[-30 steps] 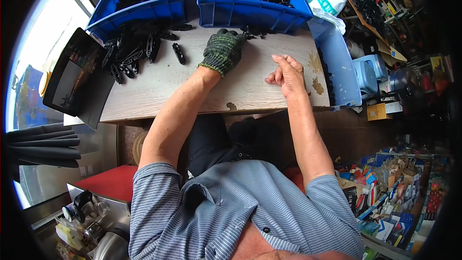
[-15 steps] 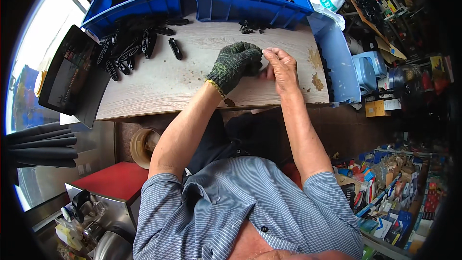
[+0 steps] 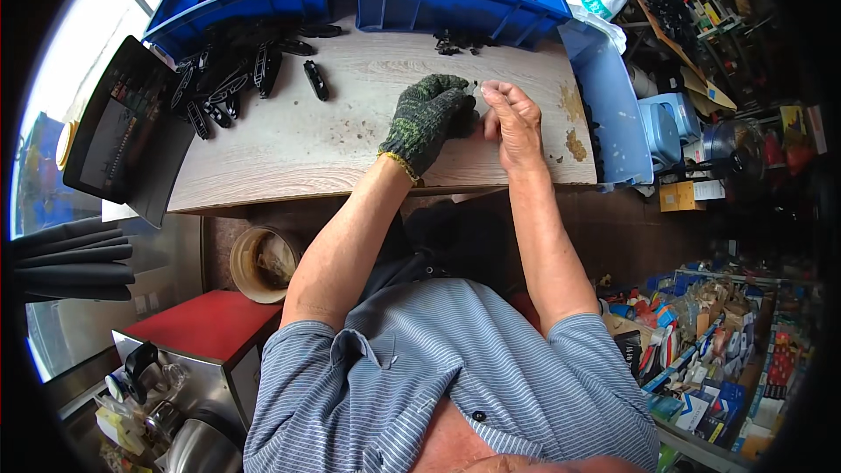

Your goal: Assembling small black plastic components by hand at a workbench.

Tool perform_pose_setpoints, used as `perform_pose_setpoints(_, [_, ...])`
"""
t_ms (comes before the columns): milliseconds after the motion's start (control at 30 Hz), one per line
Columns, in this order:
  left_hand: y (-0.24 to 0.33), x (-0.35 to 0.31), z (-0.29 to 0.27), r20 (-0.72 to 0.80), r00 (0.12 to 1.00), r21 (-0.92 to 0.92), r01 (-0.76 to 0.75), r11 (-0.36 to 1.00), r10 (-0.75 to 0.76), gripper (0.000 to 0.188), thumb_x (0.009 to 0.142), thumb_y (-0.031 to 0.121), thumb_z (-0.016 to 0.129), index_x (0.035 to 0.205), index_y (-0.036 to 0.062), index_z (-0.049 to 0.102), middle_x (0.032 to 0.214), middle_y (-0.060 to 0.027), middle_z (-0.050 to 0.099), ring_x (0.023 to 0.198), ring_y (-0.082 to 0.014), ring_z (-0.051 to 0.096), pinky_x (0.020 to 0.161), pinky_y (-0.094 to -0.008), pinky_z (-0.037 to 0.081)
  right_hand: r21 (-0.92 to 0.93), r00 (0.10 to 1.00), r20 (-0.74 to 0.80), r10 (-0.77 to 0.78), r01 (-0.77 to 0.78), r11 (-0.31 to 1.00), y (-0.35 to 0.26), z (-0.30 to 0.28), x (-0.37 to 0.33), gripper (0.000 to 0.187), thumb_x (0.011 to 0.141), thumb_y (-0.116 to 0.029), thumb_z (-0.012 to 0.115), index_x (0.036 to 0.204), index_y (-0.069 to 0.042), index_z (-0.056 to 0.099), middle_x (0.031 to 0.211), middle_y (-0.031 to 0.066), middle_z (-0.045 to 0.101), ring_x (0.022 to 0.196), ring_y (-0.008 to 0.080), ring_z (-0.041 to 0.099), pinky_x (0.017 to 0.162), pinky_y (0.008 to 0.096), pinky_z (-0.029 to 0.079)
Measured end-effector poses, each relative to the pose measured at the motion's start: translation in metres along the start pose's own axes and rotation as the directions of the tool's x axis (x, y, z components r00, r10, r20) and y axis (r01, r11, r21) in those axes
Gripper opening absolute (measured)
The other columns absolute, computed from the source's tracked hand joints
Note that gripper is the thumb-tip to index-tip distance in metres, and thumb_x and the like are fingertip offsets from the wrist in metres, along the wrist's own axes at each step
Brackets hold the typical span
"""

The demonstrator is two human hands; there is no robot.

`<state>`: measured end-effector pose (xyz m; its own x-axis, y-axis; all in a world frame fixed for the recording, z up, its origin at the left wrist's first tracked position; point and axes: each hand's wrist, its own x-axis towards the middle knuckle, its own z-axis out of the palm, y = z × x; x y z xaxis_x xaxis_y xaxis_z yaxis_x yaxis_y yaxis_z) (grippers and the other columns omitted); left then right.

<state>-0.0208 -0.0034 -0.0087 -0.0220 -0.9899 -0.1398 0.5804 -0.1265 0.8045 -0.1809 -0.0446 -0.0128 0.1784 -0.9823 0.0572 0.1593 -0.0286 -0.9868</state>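
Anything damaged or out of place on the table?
Yes. The table has brown patches near its right edge, where the surface looks worn away. Small black parts lie loose outside the right blue bin, perhaps spilled.

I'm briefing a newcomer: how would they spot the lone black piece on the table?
On the pale table, find the left blue bin at the far edge. On its near side lies a heap of black parts; between that heap and the gloved left hand is the lone black piece. Unlike the heaped ones, it touches no other.
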Motion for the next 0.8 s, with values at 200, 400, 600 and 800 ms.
perform_pose_setpoints(200, [0.004,-0.003,0.0,0.016,1.0,0.052,-0.01,0.999,0.009,0.02,0.095,0.016,0.066,0.107,-0.0006,0.065,0.086,-0.0086,0.067,0.074,-0.0162,0.064,0.068,-0.0297,0.053,-0.066,0.997,0.055,0.053,-0.049,0.997,-0.007,0.003,-0.001,0.024,0.087,-0.023,0.079,0.102,-0.006,0.072,0.066,-0.005,0.06,0.047,0.0035,0.043,0.048,0.0198,0.035])
perform_pose_setpoints(400, [0.007,-0.015,-0.004,0.054,0.998,0.245,-0.025,0.969,0.012,0.021,0.095,0.017,0.066,0.109,0.001,0.066,0.09,-0.0093,0.069,0.077,-0.0172,0.065,0.07,-0.0304,0.053,-0.081,0.987,0.133,0.085,-0.074,0.994,-0.006,-0.008,-0.001,0.022,0.087,-0.024,0.079,0.095,-0.006,0.069,0.072,-0.0038,0.062,0.047,0.0051,0.044,0.048,0.0213,0.035])
perform_pose_setpoints(600, [0.067,-0.043,-0.073,0.364,0.614,0.931,-0.242,-0.273,0.7,0.043,0.075,-0.002,0.06,0.116,0.01,0.067,0.119,-0.0159,0.066,0.116,-0.0388,0.058,0.099,-0.0498,0.047,0.04,0.988,0.121,0.092,-0.098,0.994,-0.004,-0.009,-0.005,0.018,0.088,-0.022,0.077,0.09,-0.008,0.065,0.048,0.0021,0.049,0.044,0.0141,0.054,0.057,0.0384,0.059])
perform_pose_setpoints(800, [0.099,-0.025,-0.135,0.47,0.761,0.842,-0.235,-0.485,0.447,0.027,0.079,0.007,0.064,0.106,0.0103,0.07,0.11,-0.0129,0.064,0.11,-0.0375,0.057,0.091,-0.0495,0.048,0.057,0.995,0.092,0.048,-0.054,0.997,-0.003,-0.004,-0.004,0.017,0.089,-0.021,0.076,0.089,-0.008,0.065,0.05,0.0018,0.051,0.044,0.0142,0.055,0.056,0.0369,0.059])
